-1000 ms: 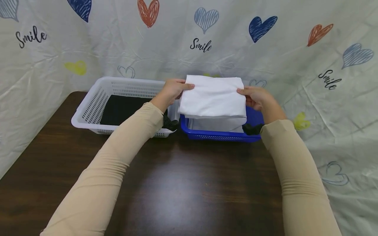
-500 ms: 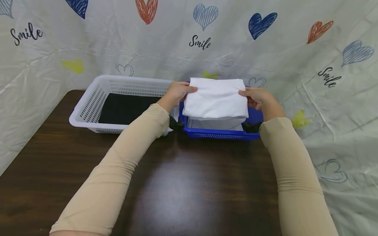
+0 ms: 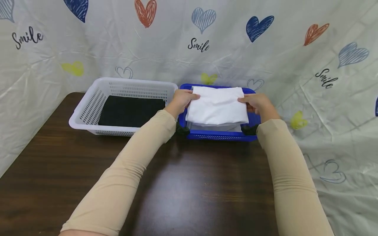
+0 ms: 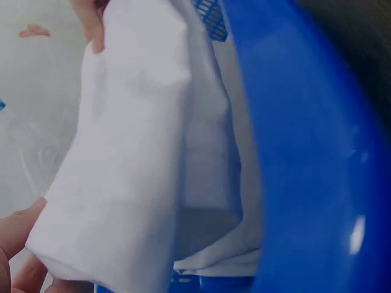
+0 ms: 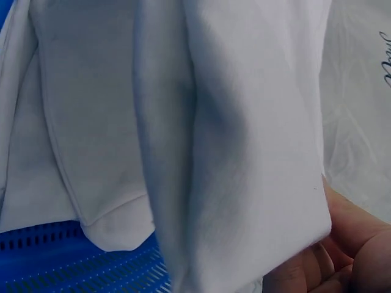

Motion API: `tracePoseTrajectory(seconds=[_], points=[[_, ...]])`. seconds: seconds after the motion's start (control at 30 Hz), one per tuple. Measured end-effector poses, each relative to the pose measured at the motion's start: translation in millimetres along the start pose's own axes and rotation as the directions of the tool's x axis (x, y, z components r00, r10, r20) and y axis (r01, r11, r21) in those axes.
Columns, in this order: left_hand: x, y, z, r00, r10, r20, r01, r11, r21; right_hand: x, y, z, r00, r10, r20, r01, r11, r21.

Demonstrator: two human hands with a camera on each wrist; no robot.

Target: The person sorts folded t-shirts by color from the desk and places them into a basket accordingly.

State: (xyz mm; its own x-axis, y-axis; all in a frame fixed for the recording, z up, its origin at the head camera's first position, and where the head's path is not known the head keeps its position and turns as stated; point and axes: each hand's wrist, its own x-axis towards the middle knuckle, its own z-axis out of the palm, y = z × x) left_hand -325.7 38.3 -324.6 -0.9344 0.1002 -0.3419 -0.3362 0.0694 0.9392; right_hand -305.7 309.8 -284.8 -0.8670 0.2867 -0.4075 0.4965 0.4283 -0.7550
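Note:
A folded white cloth (image 3: 217, 106) is held over the blue basket (image 3: 221, 135), its kind of garment not clear. My left hand (image 3: 181, 100) pinches its left edge, thumb on top and fingers beneath. At the right edge my right hand (image 3: 257, 103) grips it the same way. Beneath it, more folded white cloth (image 5: 91, 122) lies in the basket, seen in the right wrist view. In the left wrist view the held cloth (image 4: 128, 152) hangs in layers beside the basket's blue rim (image 4: 305, 134).
A white perforated basket (image 3: 88, 126) with folded black cloth (image 3: 130, 111) inside stands left of the blue one. Both sit at the back of a dark wooden table (image 3: 183, 183). Behind hangs a pale sheet (image 3: 165, 39) printed with hearts and "Smile".
Both hands have lowered the white cloth toward the blue basket and shifted it slightly right. More of the basket's back rim now shows. The grip is the same.

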Motion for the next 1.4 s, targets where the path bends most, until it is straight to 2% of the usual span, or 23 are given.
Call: tracePoseTrajectory(seconds=[0.2, 0.43, 0.63, 0.73, 0.93, 1.03, 1.27, 1.4], points=[[0.1, -3.2, 6.6, 1.000, 0.017, -0.017, -0.017, 1.000, -0.013, 4.8, 5, 6, 0.999, 0.017, -0.032, -0.017, 1.000, -0.013], [1.2, -10.2, 14.0, 0.998, -0.028, -0.054, 0.028, 1.000, 0.001, 11.4, 12, 12, 1.000, 0.007, 0.023, -0.007, 1.000, -0.006], [-1.5, -13.0, 15.0, 0.999, -0.033, 0.004, 0.033, 0.999, 0.004, 12.1, 15, 12, 0.998, 0.015, 0.067, -0.016, 1.000, 0.004], [-1.6, -13.8, 17.0, 0.999, -0.041, 0.018, 0.040, 0.999, 0.029, 13.0, 19, 13, 0.997, 0.029, 0.073, -0.029, 1.000, -0.001], [1.0, -17.1, 25.2, 0.999, -0.038, -0.004, 0.038, 0.988, 0.146, 17.8, 31, 14, 0.993, 0.087, 0.085, -0.092, 0.994, 0.054], [1.4, -19.1, 27.4, 0.999, -0.036, -0.012, 0.038, 0.982, 0.185, 21.1, 36, 14, 0.992, 0.088, 0.095, -0.094, 0.994, 0.060], [2.4, -22.4, 29.5, 0.999, -0.035, -0.012, 0.037, 0.982, 0.184, 26.8, 42, 20, 0.995, 0.086, 0.048, -0.089, 0.994, 0.065], [3.2, -24.6, 31.4, 0.999, -0.044, 0.002, 0.043, 0.975, 0.216, 31.0, 45, 22, 0.996, 0.090, 0.031, -0.091, 0.994, 0.064]])
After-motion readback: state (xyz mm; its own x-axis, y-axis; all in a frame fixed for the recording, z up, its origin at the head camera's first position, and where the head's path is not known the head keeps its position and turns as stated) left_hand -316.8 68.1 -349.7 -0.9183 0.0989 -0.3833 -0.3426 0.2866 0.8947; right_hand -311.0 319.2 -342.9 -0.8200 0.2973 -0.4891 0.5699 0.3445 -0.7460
